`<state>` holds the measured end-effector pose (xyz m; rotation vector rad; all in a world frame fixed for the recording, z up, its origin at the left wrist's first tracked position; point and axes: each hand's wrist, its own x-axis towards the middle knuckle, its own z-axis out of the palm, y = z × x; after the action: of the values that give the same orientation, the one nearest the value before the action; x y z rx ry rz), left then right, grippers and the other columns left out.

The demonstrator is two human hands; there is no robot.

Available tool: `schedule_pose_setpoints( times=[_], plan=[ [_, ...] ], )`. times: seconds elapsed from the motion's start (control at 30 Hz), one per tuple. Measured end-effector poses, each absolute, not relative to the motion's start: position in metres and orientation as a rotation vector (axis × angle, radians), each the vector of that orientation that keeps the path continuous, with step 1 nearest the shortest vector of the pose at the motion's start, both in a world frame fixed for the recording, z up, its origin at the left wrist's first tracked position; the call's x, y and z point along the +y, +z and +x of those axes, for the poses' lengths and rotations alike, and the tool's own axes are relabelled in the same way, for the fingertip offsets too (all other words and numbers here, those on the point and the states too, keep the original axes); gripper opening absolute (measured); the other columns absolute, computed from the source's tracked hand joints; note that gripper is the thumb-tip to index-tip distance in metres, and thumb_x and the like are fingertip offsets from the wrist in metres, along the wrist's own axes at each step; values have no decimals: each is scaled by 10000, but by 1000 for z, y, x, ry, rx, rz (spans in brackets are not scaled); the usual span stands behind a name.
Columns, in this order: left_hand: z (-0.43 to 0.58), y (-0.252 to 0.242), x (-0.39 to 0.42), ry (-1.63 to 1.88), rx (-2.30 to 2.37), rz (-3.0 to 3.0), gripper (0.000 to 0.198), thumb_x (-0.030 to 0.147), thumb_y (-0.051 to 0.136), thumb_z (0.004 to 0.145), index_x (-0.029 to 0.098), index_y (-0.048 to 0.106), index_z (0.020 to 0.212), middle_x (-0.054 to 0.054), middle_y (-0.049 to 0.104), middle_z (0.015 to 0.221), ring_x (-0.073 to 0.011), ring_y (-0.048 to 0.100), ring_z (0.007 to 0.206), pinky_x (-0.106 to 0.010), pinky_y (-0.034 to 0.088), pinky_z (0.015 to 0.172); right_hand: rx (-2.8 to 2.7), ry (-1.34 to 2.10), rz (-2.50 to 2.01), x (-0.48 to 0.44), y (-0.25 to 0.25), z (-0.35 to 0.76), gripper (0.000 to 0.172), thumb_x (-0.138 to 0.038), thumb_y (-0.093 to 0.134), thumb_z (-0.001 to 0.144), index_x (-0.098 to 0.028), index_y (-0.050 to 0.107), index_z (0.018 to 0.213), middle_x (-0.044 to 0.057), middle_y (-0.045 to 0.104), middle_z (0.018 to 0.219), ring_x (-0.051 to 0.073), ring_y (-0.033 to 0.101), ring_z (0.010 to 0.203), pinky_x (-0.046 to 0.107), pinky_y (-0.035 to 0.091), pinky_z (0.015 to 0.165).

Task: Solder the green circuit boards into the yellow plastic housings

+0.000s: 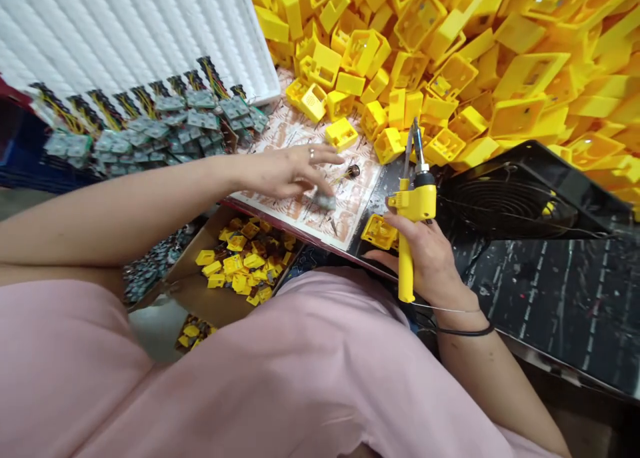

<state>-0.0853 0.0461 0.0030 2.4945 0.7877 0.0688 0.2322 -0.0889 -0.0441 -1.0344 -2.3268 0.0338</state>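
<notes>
My right hand [433, 255] is wrapped round the yellow grip of a soldering gun [417, 205], its metal tip pointing up and away from me. Beside that hand lies an open yellow plastic housing [379, 231]. My left hand [285, 171] reaches over a printed paper sheet [280, 138], its fingertips at a small circuit board [323, 201] blurred by motion; the thumb's grip is partly hidden. Yellow wires run from near the board to a small dark round part [354, 171]. Another yellow housing [341, 134] rests just beyond my left fingers.
Yellow housings [410, 71] are heaped across the back. At left, wired circuit boards [150, 135] lie against a white foam sheet [125, 31]. A black fan [515, 195] stands at right. Below the table edge, a cardboard box [195, 278] holds small yellow parts.
</notes>
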Motion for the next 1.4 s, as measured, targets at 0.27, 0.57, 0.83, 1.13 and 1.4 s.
schedule_pose_setpoints(
  times=[0.27,0.57,0.83,1.13,1.4],
  plan=[
    [-80,-7,6,260,1523,2420,432,405,525,956,209,793,1233,-96,813,1259,-284,748,1207,-460,563,1124,-2251,54,-1061,-90,-55,238,620,-346,755,1003,-265,468,1547,55,781,1094,243,771,867,394,656,805],
    [-43,10,-16,-424,1697,2591,537,658,567,931,203,780,1121,-61,788,863,-278,780,902,-327,561,801,-2206,89,-1033,-91,-61,236,758,-381,804,960,-285,439,1618,62,783,1080,259,754,896,380,639,839],
    [-44,26,2,-230,1478,2663,436,463,439,1001,233,808,1037,-61,810,1025,-267,756,1025,-363,555,858,-2180,74,-1050,-90,-67,231,669,-374,751,1003,-298,448,1595,35,751,1016,246,735,885,389,632,855],
    [-70,24,48,498,1525,2281,451,599,501,1024,245,772,1093,14,817,1091,-158,589,901,-383,570,917,-2173,28,-1068,-90,-68,232,565,-353,724,1030,-262,486,1534,32,769,1015,223,750,871,338,616,815],
    [-79,23,6,-217,1830,2550,650,459,182,1115,204,600,1544,-83,633,1562,-329,585,1372,-552,500,1105,-2201,-16,-1061,-90,-67,232,587,-359,748,1010,-221,498,1523,54,773,1010,227,734,849,321,584,807]
  ],
)
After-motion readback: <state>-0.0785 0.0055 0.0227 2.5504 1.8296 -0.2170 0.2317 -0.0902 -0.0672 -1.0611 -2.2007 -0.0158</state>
